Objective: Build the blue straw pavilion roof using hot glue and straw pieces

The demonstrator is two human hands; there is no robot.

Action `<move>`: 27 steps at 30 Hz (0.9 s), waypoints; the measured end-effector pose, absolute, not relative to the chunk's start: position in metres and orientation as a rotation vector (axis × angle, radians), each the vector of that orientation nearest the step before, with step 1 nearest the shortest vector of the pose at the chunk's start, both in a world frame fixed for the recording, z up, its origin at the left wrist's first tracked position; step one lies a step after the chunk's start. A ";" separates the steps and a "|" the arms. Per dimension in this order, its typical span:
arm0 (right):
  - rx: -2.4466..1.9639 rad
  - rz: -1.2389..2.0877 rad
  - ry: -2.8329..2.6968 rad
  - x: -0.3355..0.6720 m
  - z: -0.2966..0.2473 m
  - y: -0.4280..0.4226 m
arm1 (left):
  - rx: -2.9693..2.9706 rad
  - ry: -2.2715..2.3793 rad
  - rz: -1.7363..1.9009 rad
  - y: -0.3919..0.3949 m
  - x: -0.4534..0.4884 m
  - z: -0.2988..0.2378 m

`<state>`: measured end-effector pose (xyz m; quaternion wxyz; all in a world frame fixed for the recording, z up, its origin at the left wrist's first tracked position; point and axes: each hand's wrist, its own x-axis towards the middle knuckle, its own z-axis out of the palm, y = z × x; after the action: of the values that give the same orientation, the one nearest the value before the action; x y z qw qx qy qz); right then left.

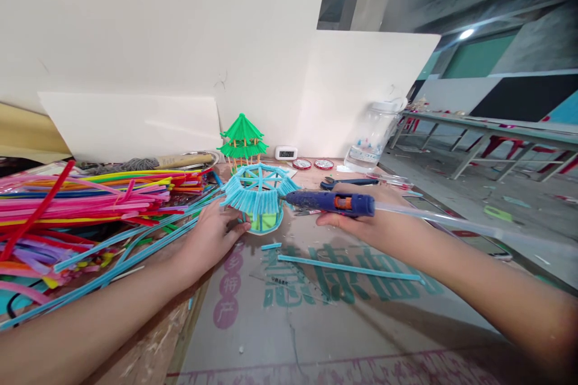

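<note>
On the left lies a heap of multicoloured fuzzy stems [90, 204], with long blue stems [149, 237] along its near right edge. Right of these, a green tiered model [242, 135] stands at the far side, its base partly hidden by the blue roofed model [257, 195] in the middle. Farther right are a small white clock [286, 153], two red-rimmed discs [301, 164], dark-handled pliers [352, 181] and a clear jug [365, 147]. Nearer, a short blue piece [271, 246] and a long blue strip [350, 268] lie on the printed sheet [253, 346].

The left hand [214, 234] steadies the blue model's left side, thumb and fingers drawn close; some fingers are hidden. The right hand [361, 225] grips a dark blue glue gun [332, 201], fingers mostly hidden behind it, its nozzle at the roof's right edge.

Purple circles on the sheet read 乡, 特, 产; the large green characters are partly covered. The clock's digits are too small to read.
</note>
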<state>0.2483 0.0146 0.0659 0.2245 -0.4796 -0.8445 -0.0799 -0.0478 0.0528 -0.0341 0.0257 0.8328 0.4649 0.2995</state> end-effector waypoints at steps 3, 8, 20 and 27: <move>-1.354 -0.119 -2.328 0.249 0.064 0.015 | 2.581 1.427 0.930 0.053 -0.048 -0.035; -1.333 -0.294 -2.256 0.249 0.058 0.016 | 2.592 1.425 0.929 0.054 -0.048 -0.035; -1.224 -0.346 -2.288 0.249 0.057 0.017 | 2.574 1.423 0.937 0.053 -0.048 -0.033; -1.157 0.184 -1.973 0.258 0.060 0.037 | 2.563 1.464 0.912 0.052 -0.047 -0.034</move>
<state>0.2578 0.0366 0.0595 0.4110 -0.4595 -0.7840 0.0729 -0.0471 0.0522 -0.0342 0.0260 0.8294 0.4736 0.2952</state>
